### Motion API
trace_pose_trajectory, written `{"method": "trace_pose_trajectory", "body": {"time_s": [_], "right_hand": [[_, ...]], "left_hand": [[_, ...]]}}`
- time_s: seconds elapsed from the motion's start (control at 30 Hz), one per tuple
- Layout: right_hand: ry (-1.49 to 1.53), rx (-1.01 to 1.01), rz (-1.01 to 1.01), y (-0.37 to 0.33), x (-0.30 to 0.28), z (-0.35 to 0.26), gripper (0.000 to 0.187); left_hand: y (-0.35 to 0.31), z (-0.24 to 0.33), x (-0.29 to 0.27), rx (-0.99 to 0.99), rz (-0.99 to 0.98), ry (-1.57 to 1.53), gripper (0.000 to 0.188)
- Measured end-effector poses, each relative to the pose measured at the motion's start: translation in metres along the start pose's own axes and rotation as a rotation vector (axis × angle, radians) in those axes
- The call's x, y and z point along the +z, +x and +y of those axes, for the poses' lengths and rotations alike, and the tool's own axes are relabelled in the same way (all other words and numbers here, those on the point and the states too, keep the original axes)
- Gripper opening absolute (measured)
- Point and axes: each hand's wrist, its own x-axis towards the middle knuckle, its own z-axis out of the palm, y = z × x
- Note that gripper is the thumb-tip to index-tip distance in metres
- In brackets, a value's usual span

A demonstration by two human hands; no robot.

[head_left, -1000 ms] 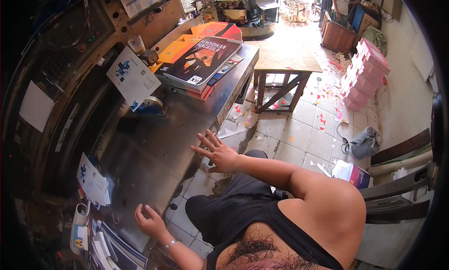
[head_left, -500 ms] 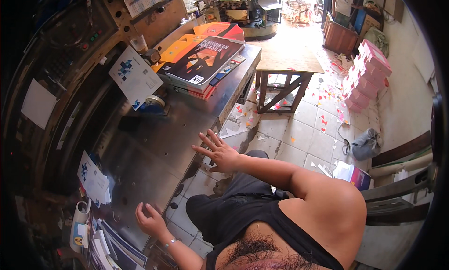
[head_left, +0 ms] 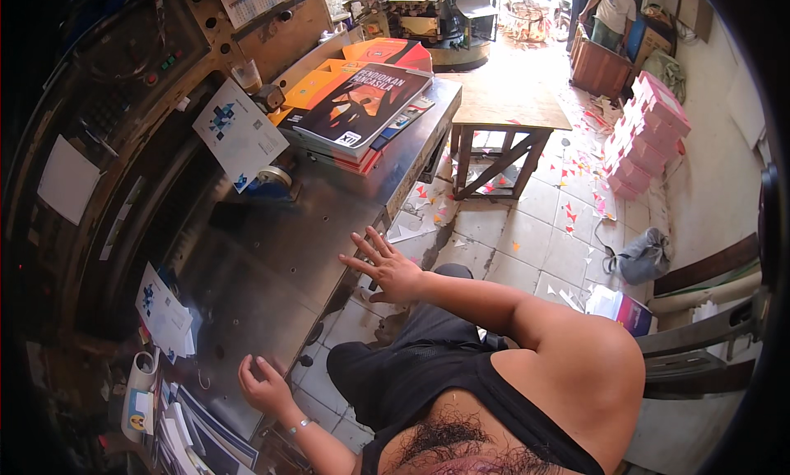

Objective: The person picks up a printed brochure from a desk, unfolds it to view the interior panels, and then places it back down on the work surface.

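My right hand (head_left: 387, 267) is open with its fingers spread, over the front edge of the metal table (head_left: 300, 257). Nothing is in it. Lower left, my left hand (head_left: 265, 386) is raised near the same edge, fingers loosely bent and apart, also holding nothing; a band circles its wrist. Beside it on the table lie a stack of booklets and papers (head_left: 193, 434) and a white roll (head_left: 141, 384). Printed white sheets with blue shapes (head_left: 164, 314) lean near them. A stack of dark and orange books (head_left: 362, 109) rests at the table's far end.
A wooden stool-like table (head_left: 510, 109) stands beyond the metal table. Paper scraps (head_left: 569, 216) litter the tiled floor. Pink bundles (head_left: 646, 137) are piled by the right wall, near a grey bag (head_left: 644, 255). Far off, a person (head_left: 613, 14) stands at a brown box (head_left: 603, 66).
Both of my hands keep nearly the same place and pose. The person at the back has shifted slightly toward the right and shows more fully behind the brown box.
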Motion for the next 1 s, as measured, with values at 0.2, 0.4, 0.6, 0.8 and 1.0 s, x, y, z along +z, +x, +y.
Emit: {"method": "trace_pose_trajectory", "body": {"time_s": [0.2,0.4,0.6,0.8,1.0], "right_hand": [[0.001,0.003,0.008,-0.0002,0.0004,0.0003,0.123],[0.014,0.001,0.016,0.0002,0.0011,0.0002,0.123],[0.007,0.007,0.011,-0.0004,0.0015,0.0013,0.123],[-0.001,0.002,0.006,-0.0002,-0.0017,-0.0005,0.122],[-0.012,-0.005,0.021,0.0001,0.0001,-0.0001,0.121]], "left_hand": [[0.0001,0.0008,-0.0002,0.002,0.007,0.006,0.026],[0.0,0.0001,-0.0009,0.008,0.007,0.009,0.026],[0.0013,0.0027,-0.001,0.01,0.0,0.008,0.026],[-0.0002,-0.0009,0.0008,-0.004,0.006,0.003,0.025],[-0.0007,0.0,0.0001,-0.017,-0.006,0.01,0.026]]}}
